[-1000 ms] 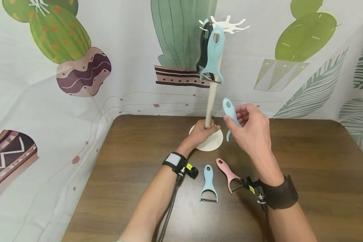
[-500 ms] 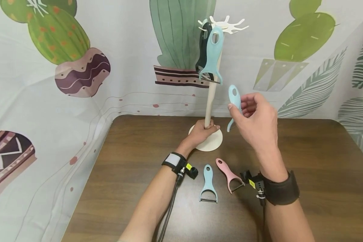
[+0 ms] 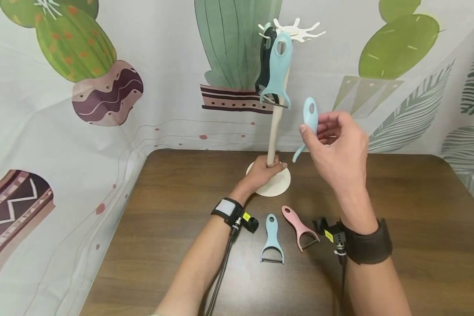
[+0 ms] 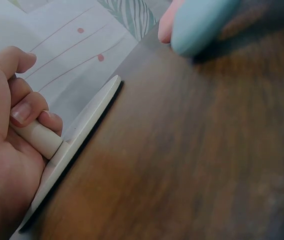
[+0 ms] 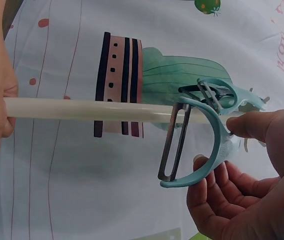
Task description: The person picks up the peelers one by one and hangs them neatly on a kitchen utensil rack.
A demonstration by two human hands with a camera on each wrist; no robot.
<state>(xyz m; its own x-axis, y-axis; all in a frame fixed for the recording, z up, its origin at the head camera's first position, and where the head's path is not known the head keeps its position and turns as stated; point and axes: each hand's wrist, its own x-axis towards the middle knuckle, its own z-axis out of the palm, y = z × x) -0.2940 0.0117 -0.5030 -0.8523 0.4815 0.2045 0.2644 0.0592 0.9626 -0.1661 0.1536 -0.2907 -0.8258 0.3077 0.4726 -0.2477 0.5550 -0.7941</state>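
A cream stand [image 3: 277, 127] with white hooks on top rises from a round base [image 3: 278, 185] at the table's back. My left hand [image 3: 263, 172] grips its pole just above the base [image 4: 77, 142]. A light blue peeler [image 3: 278, 70] and a black one [image 3: 266, 57] hang from the hooks. My right hand [image 3: 333, 145] holds another light blue peeler [image 3: 309, 118] by its handle, raised right of the pole, blade end down. In the right wrist view this peeler's blade [image 5: 176, 142] crosses in front of the pole [image 5: 82, 109].
On the dark wooden table [image 3: 411, 210] lie a light blue peeler [image 3: 272, 239] and a pink peeler [image 3: 298, 228], between my forearms. A cactus-print cloth [image 3: 102, 87] forms the backdrop and drapes down on the left.
My right hand has lifted the light blue peeler upward, toward the height of the hanging peelers. My left hand has stayed on the pole.
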